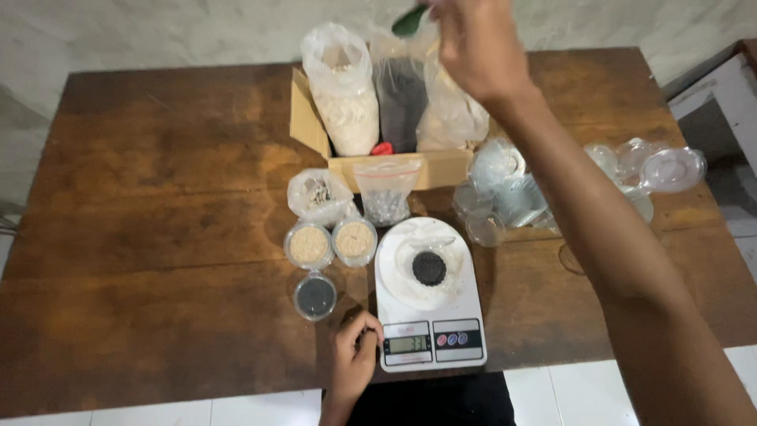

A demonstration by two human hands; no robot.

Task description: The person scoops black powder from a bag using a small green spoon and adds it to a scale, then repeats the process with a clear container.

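Reaching over the cardboard box point(378, 162) of bagged grains, the right hand point(477, 43) pinches a small green scoop point(410, 21) in its grip, above the dark-filled bag point(400, 99). The left hand point(355, 359) rests loosely curled, holding nothing, on the bench point(158, 197) just beside the white kitchen scale point(430, 296), whose clear cup point(428, 267) holds black seeds.
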